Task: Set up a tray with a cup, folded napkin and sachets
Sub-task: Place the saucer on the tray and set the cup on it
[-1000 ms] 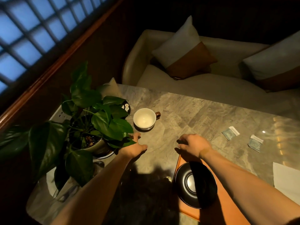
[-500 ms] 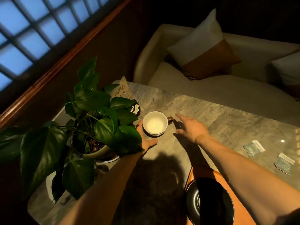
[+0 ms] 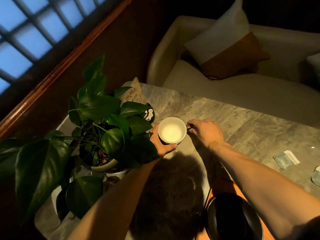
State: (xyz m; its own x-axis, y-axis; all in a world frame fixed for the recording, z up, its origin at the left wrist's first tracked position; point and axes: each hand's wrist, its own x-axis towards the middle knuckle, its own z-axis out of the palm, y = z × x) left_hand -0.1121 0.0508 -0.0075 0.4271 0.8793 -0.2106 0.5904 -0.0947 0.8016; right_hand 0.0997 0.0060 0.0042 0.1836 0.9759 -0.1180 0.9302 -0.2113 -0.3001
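Left hand (image 3: pixel 160 142) cups the cup (image 3: pixel 172 130) on the table (image 3: pixel 242 122) beside the plant (image 3: pixel 97 122); right hand (image 3: pixel 205 131) pinches its handle. This two-handed grip likely steadies it for transfer to the tray (image 3: pixel 223 187), nearer the person.

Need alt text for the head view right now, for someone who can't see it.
Both hands grip a white cup on a marble table: left hand cupping its side, right hand at the handle. A potted plant stands left; an orange tray with a dark saucer waits nearer, sachets right.

Dim, warm overhead light pools on the surface (image 3: pixel 225 118) around the glaring white cup (image 3: pixel 172 130), a head-shaped shadow falls just below it, and cold blue window (image 3: pixel 26 23) panes bend at the edge.
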